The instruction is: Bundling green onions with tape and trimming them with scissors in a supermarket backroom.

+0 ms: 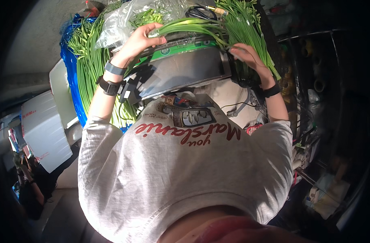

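A bunch of long green flowering chive stems (193, 27) lies across the far edge of a steel-topped machine (185, 69) with a green front strip. My left hand (142, 40) is closed around the bunch's left end, thumb on the near side and fingers partly hidden behind the stems. Close by the right end of the bunch is my right hand (249, 58), its fingers stretched out to the left and apart from one another. I see nothing held in it. Clear film shines along the machine's far edge beneath the stems.
Long stems lie in a heap (87, 65) on blue plastic (69, 69) at the left. Another pile of stems (245, 28) stands at the far right. A clear plastic bag (120, 24) and a black cable (199, 12) lie beyond the machine. White boxes (47, 125) stand farther left.
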### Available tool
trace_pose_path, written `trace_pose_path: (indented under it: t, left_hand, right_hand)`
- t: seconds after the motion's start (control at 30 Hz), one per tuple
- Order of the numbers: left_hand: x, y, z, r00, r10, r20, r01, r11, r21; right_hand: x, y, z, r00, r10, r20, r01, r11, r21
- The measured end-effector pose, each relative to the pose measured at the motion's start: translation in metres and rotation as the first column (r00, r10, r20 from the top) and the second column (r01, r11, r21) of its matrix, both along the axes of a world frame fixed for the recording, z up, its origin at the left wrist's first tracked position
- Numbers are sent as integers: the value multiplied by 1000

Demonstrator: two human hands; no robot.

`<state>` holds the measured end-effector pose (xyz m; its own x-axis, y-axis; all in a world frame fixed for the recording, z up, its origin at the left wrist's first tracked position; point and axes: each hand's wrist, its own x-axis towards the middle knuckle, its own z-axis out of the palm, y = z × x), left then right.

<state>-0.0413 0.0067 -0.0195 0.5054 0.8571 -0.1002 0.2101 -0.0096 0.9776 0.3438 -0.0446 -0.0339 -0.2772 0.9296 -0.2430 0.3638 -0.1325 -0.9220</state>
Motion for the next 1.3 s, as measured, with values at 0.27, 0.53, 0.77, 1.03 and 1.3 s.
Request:
trace_pose_path:
  t: [0.27,0.53,0.77,1.03,1.3]
  left_hand:
    - [-11,2,24,940,-115,321,207,941,-269]
    - [-37,3,119,950,248,192,-223,964,-142]
    - [-68,43,177,854,425,300,-478,869,131]
    - [-63,140,117,879,411,240,-369,907,-202]
    - [-135,148,158,881,443,162,-425,895,-135]
  right_hand:
    - [33,158,20,911,-155,382,-53,874,483]
    - [-41,288,27,387,-184,904,-524,762,380]
    - [-41,330,-16,622,-37,782,-513,736,442]
    - [-91,277,16,604,59,795,-534,771,348]
    - [-111,284,22,807,200,555,-404,873,272]
